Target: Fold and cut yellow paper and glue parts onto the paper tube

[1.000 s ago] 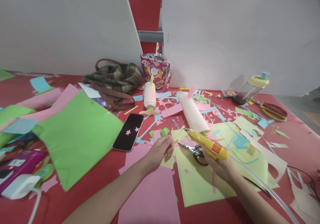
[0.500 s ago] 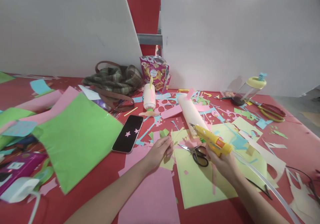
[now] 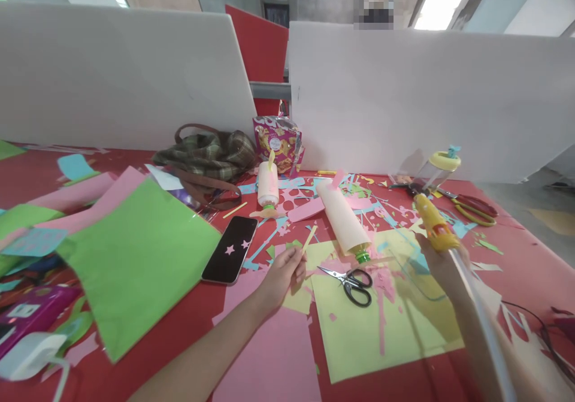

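Pinched in my left hand is a narrow yellow paper strip, its end sticking up past the fingertips. My right hand grips a yellow hot glue gun, raised over the right side of the table, with a clear glue stick trailing from its back. Between the hands lie black-handled scissors, blades partly apart, on yellow paper. Just behind them a paper-wrapped bottle with a green cap lies on its side. A pink sheet is beneath my left forearm.
A phone with two pink stars on it and a large green sheet lie left. Farther back are a smaller wrapped bottle, a plaid bag and a snack bag. Red-and-yellow-handled scissors and a clear jar stand right.
My right hand has swung the glue gun right, away from the wrapped bottle, and its nozzle now points up and away. The yellow strip in my left hand shows more upright. The view has tilted up.
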Demonstrator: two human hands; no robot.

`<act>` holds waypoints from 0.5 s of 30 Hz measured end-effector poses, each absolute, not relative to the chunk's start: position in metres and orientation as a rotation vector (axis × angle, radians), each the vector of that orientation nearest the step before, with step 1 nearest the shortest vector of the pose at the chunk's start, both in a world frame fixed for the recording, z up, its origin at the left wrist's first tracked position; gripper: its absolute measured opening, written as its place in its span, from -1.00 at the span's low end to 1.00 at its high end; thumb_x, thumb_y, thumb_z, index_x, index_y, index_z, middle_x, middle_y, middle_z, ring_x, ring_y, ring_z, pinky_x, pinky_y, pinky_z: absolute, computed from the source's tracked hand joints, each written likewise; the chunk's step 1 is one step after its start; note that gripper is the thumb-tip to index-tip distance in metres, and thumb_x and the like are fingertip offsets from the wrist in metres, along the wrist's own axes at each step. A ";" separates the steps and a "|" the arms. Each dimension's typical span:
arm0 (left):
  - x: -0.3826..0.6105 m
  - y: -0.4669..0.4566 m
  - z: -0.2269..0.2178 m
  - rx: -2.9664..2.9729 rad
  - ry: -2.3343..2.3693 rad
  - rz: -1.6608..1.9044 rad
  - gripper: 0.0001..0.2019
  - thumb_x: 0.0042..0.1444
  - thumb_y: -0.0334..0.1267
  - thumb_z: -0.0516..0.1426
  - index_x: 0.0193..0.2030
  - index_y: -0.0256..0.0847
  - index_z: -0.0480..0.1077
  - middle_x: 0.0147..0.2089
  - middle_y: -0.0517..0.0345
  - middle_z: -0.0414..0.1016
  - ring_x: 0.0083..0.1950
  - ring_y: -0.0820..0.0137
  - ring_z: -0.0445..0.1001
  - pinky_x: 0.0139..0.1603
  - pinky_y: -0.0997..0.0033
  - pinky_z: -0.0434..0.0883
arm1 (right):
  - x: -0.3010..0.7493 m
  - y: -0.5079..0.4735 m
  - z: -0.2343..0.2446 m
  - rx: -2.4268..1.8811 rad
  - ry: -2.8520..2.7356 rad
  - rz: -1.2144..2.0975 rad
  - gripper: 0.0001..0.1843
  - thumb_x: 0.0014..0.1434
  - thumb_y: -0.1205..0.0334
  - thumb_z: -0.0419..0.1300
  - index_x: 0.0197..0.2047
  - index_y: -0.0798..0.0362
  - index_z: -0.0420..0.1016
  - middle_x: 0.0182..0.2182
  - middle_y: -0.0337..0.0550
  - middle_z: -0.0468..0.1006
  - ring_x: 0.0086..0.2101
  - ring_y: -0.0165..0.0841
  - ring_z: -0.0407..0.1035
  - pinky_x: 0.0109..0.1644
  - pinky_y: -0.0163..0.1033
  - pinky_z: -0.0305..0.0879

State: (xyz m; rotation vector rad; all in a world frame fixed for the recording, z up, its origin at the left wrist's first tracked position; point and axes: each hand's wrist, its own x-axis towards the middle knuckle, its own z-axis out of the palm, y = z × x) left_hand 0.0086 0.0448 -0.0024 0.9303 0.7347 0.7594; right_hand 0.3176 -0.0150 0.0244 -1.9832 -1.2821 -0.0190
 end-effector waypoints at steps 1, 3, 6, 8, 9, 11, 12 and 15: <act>0.009 0.045 -0.001 0.928 0.731 0.768 -0.75 0.04 -0.08 0.03 -0.48 -0.22 0.16 -0.65 0.38 0.01 -0.66 0.61 0.03 -0.63 0.60 0.06 | 0.330 -0.013 0.022 -2.066 -1.349 -0.180 -0.60 -0.05 -0.01 0.06 -0.18 0.06 0.23 -0.44 -0.09 0.36 -0.43 -0.21 0.30 -0.43 -0.20 0.19; 0.009 0.045 0.001 0.927 0.737 0.791 -0.75 0.02 -0.08 0.04 -0.47 -0.22 0.17 -0.65 0.38 0.02 -0.66 0.62 0.03 -0.64 0.60 0.04 | 0.351 -0.008 0.017 -2.141 -1.661 -0.264 -0.65 -0.01 0.06 0.03 -0.17 0.05 0.22 -0.27 0.02 0.36 -0.34 -0.16 0.31 -0.43 -0.20 0.21; 0.009 0.046 0.005 0.952 0.759 0.830 -0.75 0.00 -0.09 0.06 -0.49 -0.23 0.18 -0.66 0.39 0.04 -0.67 0.63 0.03 -0.63 0.60 0.05 | 0.370 -0.003 0.011 -2.152 -2.018 -0.247 -0.74 0.01 0.19 -0.01 -0.18 0.02 0.22 -0.20 0.00 0.34 -0.35 -0.21 0.34 -0.51 -0.25 0.21; 0.008 0.047 0.006 0.983 0.770 0.845 -0.75 0.00 -0.09 0.07 -0.50 -0.24 0.19 -0.67 0.38 0.05 -0.67 0.64 0.03 -0.62 0.60 0.06 | 0.378 0.001 0.006 -2.142 -2.169 -0.225 -0.75 0.00 0.21 0.01 -0.18 0.00 0.23 -0.21 -0.04 0.35 -0.39 -0.25 0.35 -0.54 -0.27 0.20; 0.008 0.047 0.006 0.998 0.775 0.846 -0.75 -0.01 -0.10 0.07 -0.50 -0.24 0.20 -0.67 0.38 0.06 -0.67 0.64 0.04 -0.61 0.60 0.06 | 0.381 0.003 0.004 -2.127 -2.228 -0.212 -0.74 0.00 0.22 0.01 -0.18 0.01 0.24 -0.22 -0.04 0.35 -0.41 -0.26 0.35 -0.52 -0.26 0.22; 0.006 0.049 0.004 1.027 0.786 0.840 -0.76 -0.02 -0.11 0.08 -0.50 -0.23 0.20 -0.68 0.38 0.07 -0.67 0.63 0.04 -0.61 0.59 0.07 | 0.388 0.007 0.000 -2.087 -2.301 -0.169 -0.72 -0.01 0.18 0.03 -0.17 0.03 0.25 -0.24 -0.02 0.37 -0.40 -0.25 0.35 -0.45 -0.22 0.26; 0.006 0.049 0.002 1.041 0.792 0.839 -0.77 -0.01 -0.11 0.08 -0.50 -0.23 0.21 -0.68 0.38 0.07 -0.67 0.63 0.04 -0.61 0.59 0.08 | 0.391 0.009 -0.001 -2.078 -2.315 -0.134 -0.70 -0.01 0.15 0.04 -0.16 0.03 0.25 -0.23 -0.01 0.37 -0.37 -0.24 0.35 -0.41 -0.21 0.27; 0.004 0.051 -0.002 1.072 0.815 0.845 -0.79 0.00 -0.14 0.08 -0.48 -0.23 0.22 -0.69 0.38 0.06 -0.67 0.63 0.04 -0.61 0.59 0.08 | 0.399 0.013 -0.001 -2.098 -2.309 -0.024 -0.63 -0.03 0.10 0.04 -0.13 0.03 0.26 -0.20 0.00 0.40 -0.28 -0.21 0.35 -0.32 -0.18 0.30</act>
